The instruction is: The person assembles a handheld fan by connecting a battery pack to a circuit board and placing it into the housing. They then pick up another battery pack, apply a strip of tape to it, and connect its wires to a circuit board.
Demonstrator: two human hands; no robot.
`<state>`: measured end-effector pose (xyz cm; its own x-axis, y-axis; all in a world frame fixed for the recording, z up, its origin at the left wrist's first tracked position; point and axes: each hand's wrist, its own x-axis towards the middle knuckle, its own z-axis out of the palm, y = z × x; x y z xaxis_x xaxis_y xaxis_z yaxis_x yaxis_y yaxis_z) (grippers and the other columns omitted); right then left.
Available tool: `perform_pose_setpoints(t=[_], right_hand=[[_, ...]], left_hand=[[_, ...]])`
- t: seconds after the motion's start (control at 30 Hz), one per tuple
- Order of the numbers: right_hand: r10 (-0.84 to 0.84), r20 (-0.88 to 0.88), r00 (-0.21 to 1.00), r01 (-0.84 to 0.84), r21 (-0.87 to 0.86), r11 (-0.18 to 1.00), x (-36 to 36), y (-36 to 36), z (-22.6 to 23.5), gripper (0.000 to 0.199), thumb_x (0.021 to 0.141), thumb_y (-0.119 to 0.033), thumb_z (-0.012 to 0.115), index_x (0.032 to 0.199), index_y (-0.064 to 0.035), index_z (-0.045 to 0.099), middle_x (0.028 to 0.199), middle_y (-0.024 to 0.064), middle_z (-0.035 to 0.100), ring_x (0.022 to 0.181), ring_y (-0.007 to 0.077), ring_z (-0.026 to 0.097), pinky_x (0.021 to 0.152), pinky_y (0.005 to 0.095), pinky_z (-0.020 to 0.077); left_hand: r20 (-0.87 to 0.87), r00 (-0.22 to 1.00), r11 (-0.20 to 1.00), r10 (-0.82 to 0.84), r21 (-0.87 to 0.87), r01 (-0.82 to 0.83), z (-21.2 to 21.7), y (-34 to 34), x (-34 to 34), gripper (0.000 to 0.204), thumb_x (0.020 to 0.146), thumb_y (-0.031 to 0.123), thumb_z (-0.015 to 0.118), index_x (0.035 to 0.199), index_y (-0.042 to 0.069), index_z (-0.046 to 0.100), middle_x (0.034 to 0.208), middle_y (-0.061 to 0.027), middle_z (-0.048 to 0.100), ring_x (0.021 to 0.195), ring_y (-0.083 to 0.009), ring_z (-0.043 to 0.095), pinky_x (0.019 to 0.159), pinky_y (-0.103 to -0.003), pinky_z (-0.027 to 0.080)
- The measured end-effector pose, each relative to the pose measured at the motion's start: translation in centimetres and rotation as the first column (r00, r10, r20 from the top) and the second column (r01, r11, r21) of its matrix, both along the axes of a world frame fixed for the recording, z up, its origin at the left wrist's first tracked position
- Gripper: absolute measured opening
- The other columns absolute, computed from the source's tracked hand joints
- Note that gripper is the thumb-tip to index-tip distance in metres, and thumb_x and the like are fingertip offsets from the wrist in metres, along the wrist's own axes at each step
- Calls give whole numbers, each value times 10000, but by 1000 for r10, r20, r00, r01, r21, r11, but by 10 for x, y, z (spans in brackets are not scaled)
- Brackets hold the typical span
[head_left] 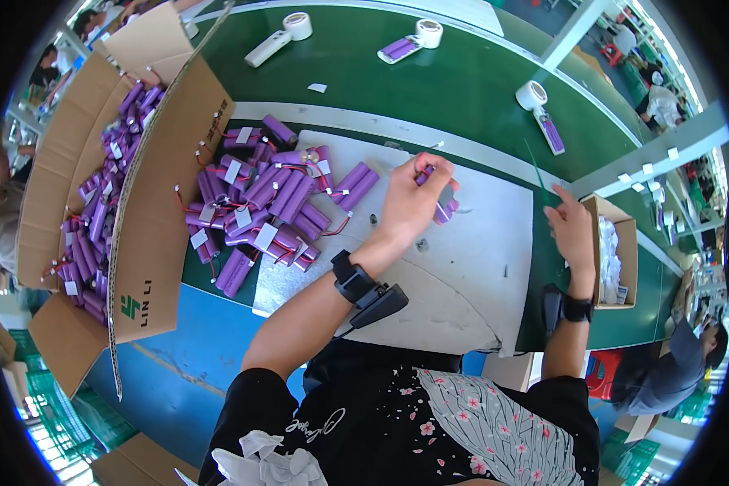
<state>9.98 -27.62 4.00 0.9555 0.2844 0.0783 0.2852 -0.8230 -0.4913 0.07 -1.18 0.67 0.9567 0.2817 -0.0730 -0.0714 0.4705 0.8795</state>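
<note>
Head view: we keep the left hand (411, 202) clamped on the purple battery pack (439, 198) above the white surface (478, 267), steadying it while the right hand (571, 229), fingers loose and empty, hovers beside the small cardboard box (616, 251).

Three white tape dispensers (277, 38) lie on the green bench, beside two open cardboard boxes (150, 243).

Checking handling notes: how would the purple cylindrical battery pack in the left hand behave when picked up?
The purple cylindrical battery pack looks rigid. Paired cells probably resist rolling. The left hand pinches it easily; its thin wires, as on the heap, may snag.
</note>
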Motion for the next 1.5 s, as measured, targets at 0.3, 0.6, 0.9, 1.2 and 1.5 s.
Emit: perform_pose_setpoints(t=[0.3,0.6,0.9,1.2,1.5], right_hand=[[15,82,996,-1,-160,987,-16,-70,-21,169,804,-28,575,964,25,595,661,104,621,550,158,587,473,283,426],[-117,-252,961,81,-150,985,-8,-58,-9,133,804,-25,571,934,-8,548,607,64,552,457,134,511,400,248,376],[196,-6,981,-162,543,824,-4,38,-22,198,898,-33,525,1088,-14,577,709,-7,546,594,58,484,521,193,389],[191,-21,981,-120,709,695,-7,33,-54,188,918,-49,517,1067,13,613,914,55,638,689,87,538,619,217,444],[212,308,928,-349,511,785,-15,29,-41,178,915,-77,538,1039,32,604,1006,94,640,837,140,588,685,250,488]], left_hand=[[86,996,997,-25,69,19,-3,-5,5,159,912,191,539,920,35,566,750,-69,615,530,-129,590,402,-240,429],[25,982,973,-190,-131,191,-15,-6,14,142,898,144,510,999,45,493,803,-72,593,537,-129,571,403,-266,449],[61,977,977,-203,-58,207,-29,6,9,401,841,42,586,1178,89,373,1005,-128,569,785,-232,634,649,-333,537],[-29,940,938,-340,-83,337,-14,9,15,316,936,227,507,1204,108,391,953,-140,604,763,-259,637,581,-313,490],[-171,905,919,-390,-20,393,2,-11,24,303,948,262,434,1208,109,418,1005,-168,608,782,-286,639,600,-328,480]])
